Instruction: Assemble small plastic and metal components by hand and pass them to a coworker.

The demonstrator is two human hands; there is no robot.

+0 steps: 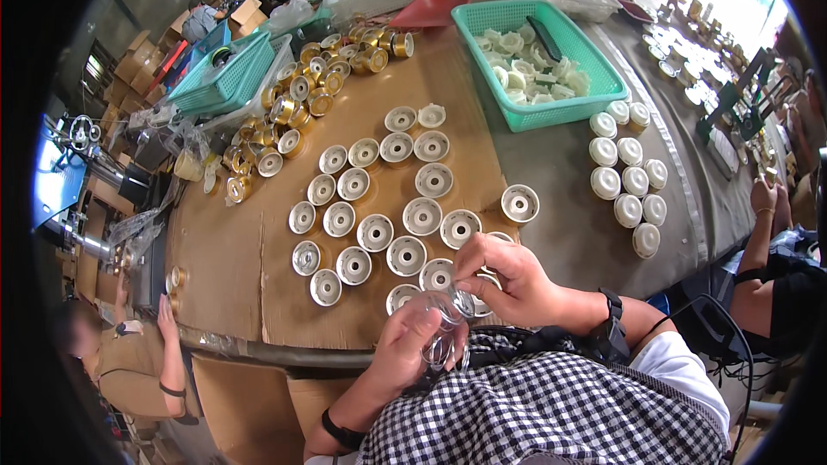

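My left hand point(398, 346) is closed around several thin, shiny rings point(443, 346), which look clear or metallic. With thumb and fingertips my right hand point(510, 282) pinches one ring point(463, 300) at the edge of that bunch. Both hands are at the table's near edge, close together. Just beyond them, round cups point(407, 256) with pale insides and centre holes stand in loose rows on brown cardboard point(224, 293). A few cups are partly hidden behind my hands. One cup point(519, 204) sits apart on the grey table cover, to the right.
A green basket point(551, 116) holds translucent white plastic parts. White-topped pieces point(629, 179) stand in a group at right. Gold cups point(293, 103) are heaped at far left, near another green basket point(228, 86). A red scoop point(431, 7) lies behind. Other people work at both sides.
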